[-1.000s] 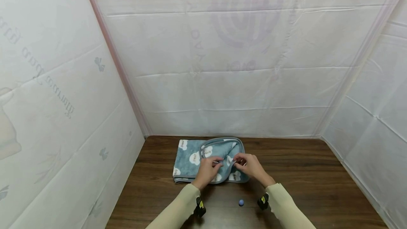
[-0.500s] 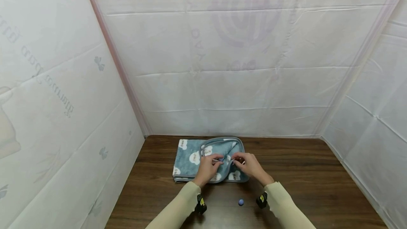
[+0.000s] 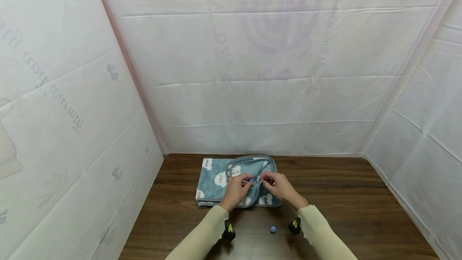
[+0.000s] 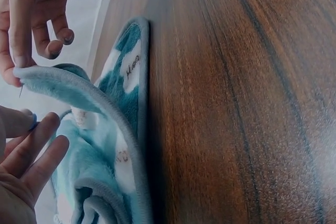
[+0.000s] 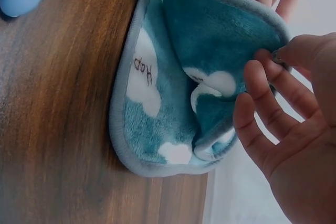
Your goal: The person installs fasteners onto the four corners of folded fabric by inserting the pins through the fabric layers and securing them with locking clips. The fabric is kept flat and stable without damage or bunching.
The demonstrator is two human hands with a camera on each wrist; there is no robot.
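A folded blue-grey fleece blanket (image 3: 213,179) with white cloud prints lies at the back of the table, its upper layer turned up near the hands. The right hand (image 3: 280,187) pinches the grey border of that layer (image 5: 273,17) between thumb and fingers. From the border a thin pin (image 4: 21,92) sticks out toward the left hand. The left hand (image 3: 235,191) pinches a small blue piece (image 4: 34,121) between thumb and forefinger, close to the pin; most of it is hidden. Its other fingers extend over the fleece.
A smooth blue egg-shaped piece (image 3: 273,230) lies on the dark wood table (image 3: 343,200), in front of the blanket between the forearms. White sheeting (image 3: 267,103) hangs behind the table and on both sides.
The right hand has shifted slightly left with the blanket border, closing the gap to the left hand. The left hand stays nearly still, and the blue piece in it has come into view.
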